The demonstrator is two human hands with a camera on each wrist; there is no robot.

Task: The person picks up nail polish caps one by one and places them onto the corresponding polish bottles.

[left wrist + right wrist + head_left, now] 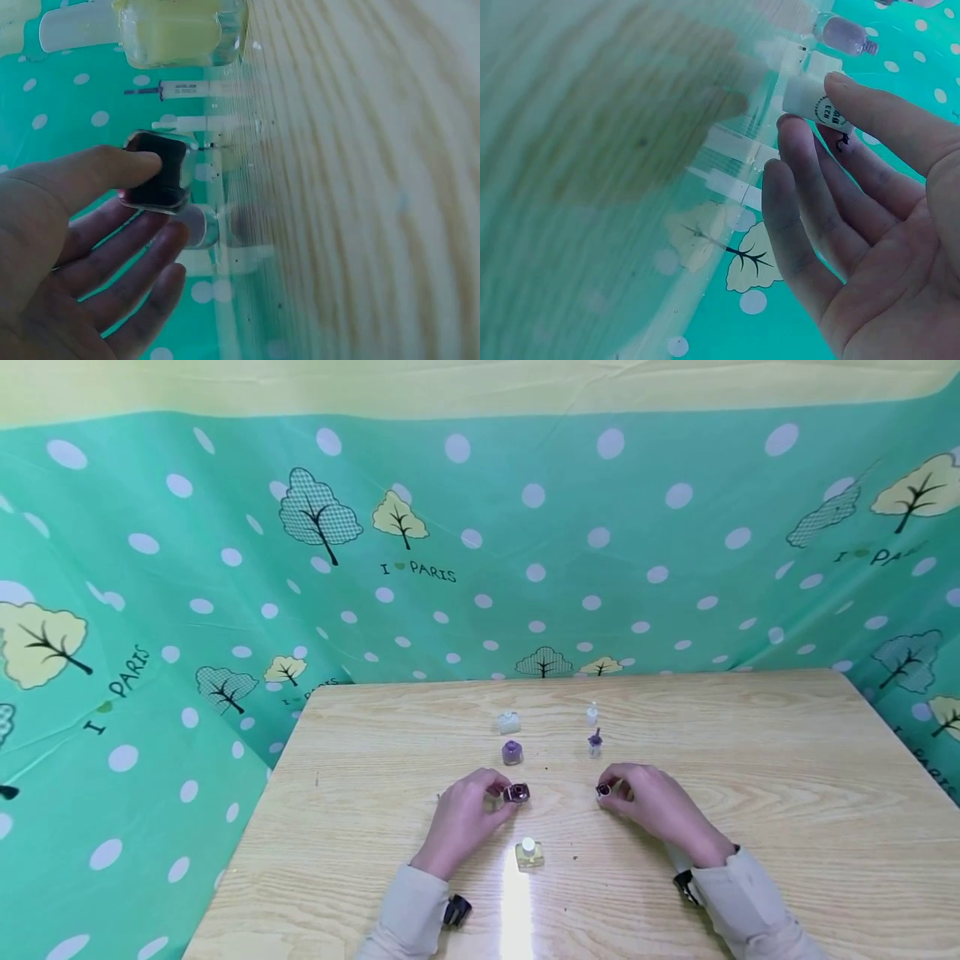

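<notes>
My left hand [467,814] pinches a small dark red nail polish bottle [517,792] between thumb and fingers. No cap is on that bottle, and the left wrist view shows it at or just above the tabletop. Off to the right, my right hand [652,797] pinches a nail polish cap [802,97]. This cap is white with a round printed label, and dark polish shows at its upper end. Nearer me, between the hands, stands a yellow nail polish bottle [529,853] with its white cap on.
Beyond my left hand stand an uncapped purple bottle [512,752] and a whitish bottle [508,722]. Past the right hand, a cap with a purple brush [596,742] and a white brush cap [592,714] stand brush-up. A patterned green cloth [480,610] hangs behind the wooden table [337,860].
</notes>
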